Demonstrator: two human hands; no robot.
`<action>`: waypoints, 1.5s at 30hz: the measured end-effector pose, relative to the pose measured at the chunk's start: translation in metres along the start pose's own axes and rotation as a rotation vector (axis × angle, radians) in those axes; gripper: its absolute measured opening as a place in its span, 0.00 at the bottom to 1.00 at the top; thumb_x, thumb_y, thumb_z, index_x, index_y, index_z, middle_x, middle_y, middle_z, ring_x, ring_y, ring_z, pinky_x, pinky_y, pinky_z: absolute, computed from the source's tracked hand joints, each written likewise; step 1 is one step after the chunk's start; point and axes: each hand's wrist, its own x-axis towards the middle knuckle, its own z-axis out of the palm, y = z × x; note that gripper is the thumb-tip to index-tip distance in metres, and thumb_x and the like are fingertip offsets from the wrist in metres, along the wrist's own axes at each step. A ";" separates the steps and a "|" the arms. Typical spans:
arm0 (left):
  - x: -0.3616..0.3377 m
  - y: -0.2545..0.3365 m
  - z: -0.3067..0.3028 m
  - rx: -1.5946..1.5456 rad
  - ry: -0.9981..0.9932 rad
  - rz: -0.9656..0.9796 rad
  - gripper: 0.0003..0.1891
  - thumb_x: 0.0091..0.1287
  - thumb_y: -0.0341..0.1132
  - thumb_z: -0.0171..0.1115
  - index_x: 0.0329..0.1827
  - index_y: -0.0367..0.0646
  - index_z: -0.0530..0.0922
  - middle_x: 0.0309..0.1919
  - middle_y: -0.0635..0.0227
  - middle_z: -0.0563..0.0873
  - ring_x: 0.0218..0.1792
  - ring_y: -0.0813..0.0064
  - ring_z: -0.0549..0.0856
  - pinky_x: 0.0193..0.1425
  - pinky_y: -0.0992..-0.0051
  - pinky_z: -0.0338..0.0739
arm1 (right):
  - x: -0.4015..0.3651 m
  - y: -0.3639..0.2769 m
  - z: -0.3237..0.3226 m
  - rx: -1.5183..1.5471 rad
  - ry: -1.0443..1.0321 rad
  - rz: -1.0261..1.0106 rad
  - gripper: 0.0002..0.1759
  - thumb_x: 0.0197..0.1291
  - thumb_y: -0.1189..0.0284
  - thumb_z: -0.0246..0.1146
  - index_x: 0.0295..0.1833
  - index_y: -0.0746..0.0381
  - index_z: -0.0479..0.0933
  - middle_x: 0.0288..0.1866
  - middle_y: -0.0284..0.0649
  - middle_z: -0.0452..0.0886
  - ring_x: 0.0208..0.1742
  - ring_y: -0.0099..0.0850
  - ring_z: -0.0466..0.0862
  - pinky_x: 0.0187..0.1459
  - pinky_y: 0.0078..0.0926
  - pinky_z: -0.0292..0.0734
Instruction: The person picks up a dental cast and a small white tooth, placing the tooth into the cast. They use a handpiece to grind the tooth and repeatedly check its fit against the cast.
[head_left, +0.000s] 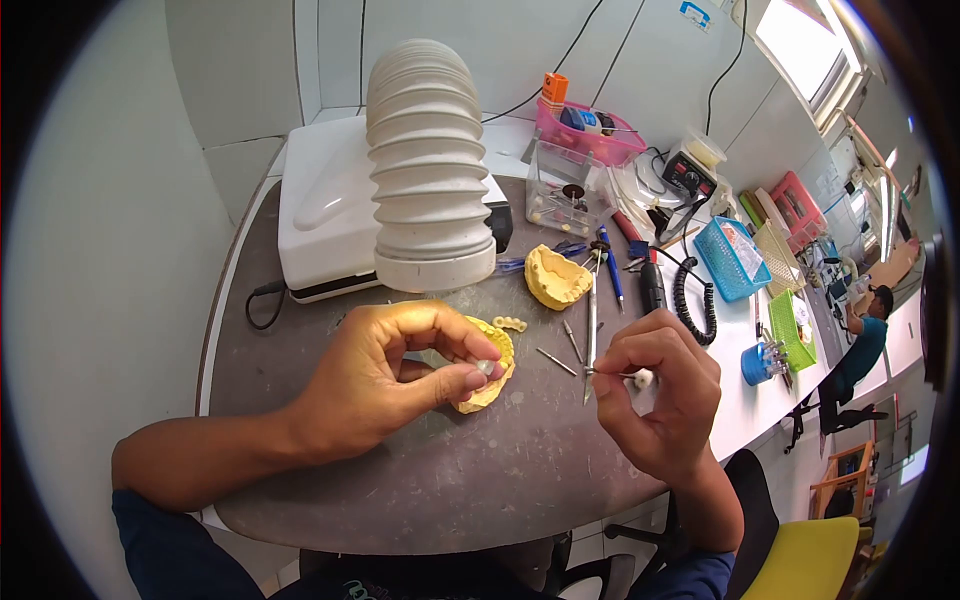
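Between the thumb and fingers of my left hand is a small whitish piece, perhaps a dental crown. Behind those fingertips lies a yellow plaster dental model, partly covered by the hand. A short tooth-coloured dental bridge rests beside it. My right hand pinches a thin metal shank with a pale tip, which looks like a rotary bit. Just left of this hand, a long slim metal instrument lies on the bench near loose burs. Farther back sits a second plaster model.
A ribbed white suction hose rises from a white machine at the back left. Behind the tools stand a clear box and a pink basket. A coiled cord, a blue basket and a bur holder are at right.
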 end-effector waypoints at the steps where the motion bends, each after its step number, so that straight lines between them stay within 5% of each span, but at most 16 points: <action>1: 0.000 0.000 0.000 0.000 0.004 -0.012 0.08 0.68 0.24 0.66 0.46 0.33 0.80 0.44 0.60 0.85 0.48 0.75 0.86 0.49 0.75 0.87 | 0.001 -0.005 0.002 -0.143 0.004 -0.040 0.11 0.48 0.85 0.68 0.39 0.66 0.81 0.34 0.40 0.82 0.29 0.27 0.85 0.31 0.21 0.82; 6: 0.002 0.000 -0.003 -0.018 0.096 -0.053 0.08 0.70 0.28 0.65 0.48 0.32 0.80 0.43 0.61 0.86 0.45 0.77 0.86 0.46 0.77 0.86 | -0.008 0.008 0.016 -0.480 -0.156 0.083 0.05 0.54 0.77 0.70 0.36 0.60 0.81 0.32 0.36 0.79 0.34 0.32 0.82 0.32 0.32 0.77; 12: 0.004 0.000 -0.002 0.049 0.092 -0.063 0.08 0.70 0.28 0.64 0.48 0.33 0.81 0.42 0.62 0.86 0.45 0.79 0.85 0.46 0.79 0.85 | -0.009 0.010 0.020 -0.661 -0.170 0.041 0.06 0.54 0.74 0.71 0.37 0.59 0.81 0.35 0.35 0.79 0.38 0.31 0.83 0.31 0.31 0.77; 17: 0.002 -0.002 -0.003 0.060 0.110 -0.052 0.10 0.70 0.27 0.64 0.50 0.31 0.81 0.42 0.64 0.86 0.39 0.84 0.84 0.42 0.84 0.83 | -0.012 0.016 0.028 -0.641 -0.225 0.092 0.05 0.54 0.75 0.71 0.37 0.60 0.81 0.34 0.35 0.77 0.37 0.31 0.83 0.31 0.31 0.77; 20: 0.001 0.002 -0.003 0.055 0.158 -0.029 0.10 0.70 0.27 0.64 0.50 0.31 0.80 0.43 0.64 0.86 0.40 0.84 0.85 0.42 0.84 0.83 | -0.012 0.015 0.027 -0.546 -0.186 0.125 0.05 0.54 0.75 0.70 0.35 0.60 0.81 0.32 0.35 0.78 0.33 0.31 0.82 0.30 0.30 0.77; 22: -0.001 0.008 -0.007 0.106 0.158 -0.053 0.10 0.71 0.28 0.63 0.51 0.32 0.78 0.45 0.59 0.86 0.49 0.77 0.86 0.49 0.78 0.86 | -0.013 0.013 0.026 -0.444 -0.163 0.142 0.05 0.54 0.76 0.70 0.33 0.60 0.80 0.31 0.35 0.78 0.30 0.30 0.82 0.29 0.28 0.77; 26: -0.004 0.010 -0.006 0.120 0.189 -0.045 0.08 0.71 0.27 0.63 0.49 0.34 0.79 0.45 0.62 0.86 0.48 0.78 0.86 0.48 0.79 0.85 | -0.014 0.006 0.019 -0.280 -0.035 0.078 0.07 0.51 0.77 0.72 0.32 0.61 0.79 0.28 0.36 0.80 0.25 0.27 0.81 0.26 0.25 0.75; 31: -0.009 0.015 -0.005 0.647 0.027 0.110 0.04 0.66 0.27 0.66 0.40 0.38 0.82 0.39 0.68 0.85 0.37 0.81 0.84 0.37 0.81 0.81 | -0.021 0.010 -0.002 -0.529 -0.048 0.059 0.10 0.55 0.70 0.75 0.36 0.63 0.82 0.29 0.37 0.81 0.26 0.27 0.83 0.27 0.25 0.77; 33: -0.010 0.013 -0.002 0.658 0.061 0.112 0.05 0.62 0.27 0.68 0.38 0.37 0.82 0.35 0.68 0.83 0.33 0.80 0.83 0.35 0.79 0.79 | -0.017 0.013 -0.026 -0.627 0.054 0.140 0.04 0.59 0.75 0.70 0.39 0.63 0.83 0.31 0.38 0.82 0.28 0.30 0.84 0.29 0.27 0.78; 35: -0.011 0.012 -0.005 0.889 0.050 0.173 0.04 0.62 0.26 0.67 0.39 0.37 0.81 0.33 0.67 0.81 0.32 0.77 0.82 0.34 0.78 0.77 | -0.021 0.027 -0.054 -0.793 -0.092 0.101 0.08 0.58 0.81 0.66 0.42 0.61 0.84 0.35 0.38 0.83 0.34 0.31 0.86 0.33 0.30 0.81; 36: -0.012 0.012 -0.006 0.886 0.043 0.176 0.04 0.62 0.26 0.67 0.39 0.37 0.81 0.33 0.67 0.81 0.32 0.77 0.82 0.34 0.78 0.77 | -0.027 0.034 -0.064 -0.846 -0.234 0.099 0.15 0.54 0.85 0.63 0.46 0.59 0.84 0.46 0.39 0.84 0.44 0.34 0.87 0.38 0.34 0.83; 40: -0.010 -0.001 -0.009 1.001 0.082 0.209 0.06 0.61 0.24 0.67 0.40 0.37 0.81 0.31 0.65 0.79 0.31 0.74 0.81 0.34 0.75 0.75 | -0.047 0.059 -0.067 -0.897 -0.422 0.002 0.21 0.53 0.84 0.62 0.53 0.56 0.83 0.62 0.41 0.79 0.59 0.38 0.83 0.49 0.33 0.86; 45: -0.014 0.007 0.000 0.987 0.163 0.223 0.10 0.61 0.26 0.69 0.43 0.38 0.79 0.29 0.64 0.79 0.27 0.72 0.78 0.35 0.73 0.74 | -0.051 0.070 -0.069 -0.877 -0.345 -0.143 0.22 0.51 0.84 0.64 0.52 0.55 0.83 0.62 0.41 0.80 0.62 0.40 0.82 0.55 0.35 0.84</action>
